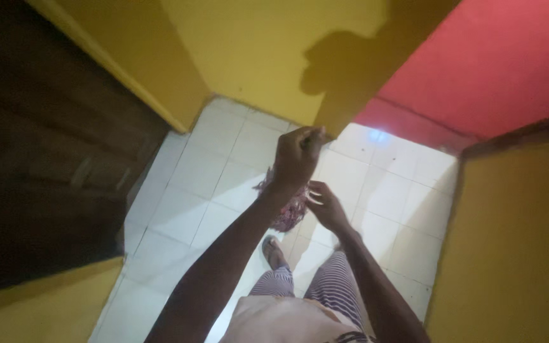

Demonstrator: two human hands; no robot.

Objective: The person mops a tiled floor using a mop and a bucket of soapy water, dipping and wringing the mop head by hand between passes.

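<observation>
Closed in a fist, the left hand [297, 155] is raised at the middle of the view, gripping the top of something thin; what exactly sits between its fingers is too blurred to tell. Just below that fist hangs a bunched pink and dark patterned cloth bundle [286, 209], partly hidden behind the left wrist and forearm. The right hand [325, 204] is just to the right of the bundle, its fingers spread apart and curled toward the cloth, touching or nearly touching its side; I cannot tell which.

Beneath the hands lies a white tiled floor [204, 190], running from near to far. One foot in a sandal [273, 249] stands on the tiles right under the bundle, with striped trousers [335, 286] nearer the camera. A yellow wall [249, 51] closes the far side and carries the shadow of the raised hand; a red wall [497, 63] stands at the far right, and a dark wooden door [46, 140] fills the left.
</observation>
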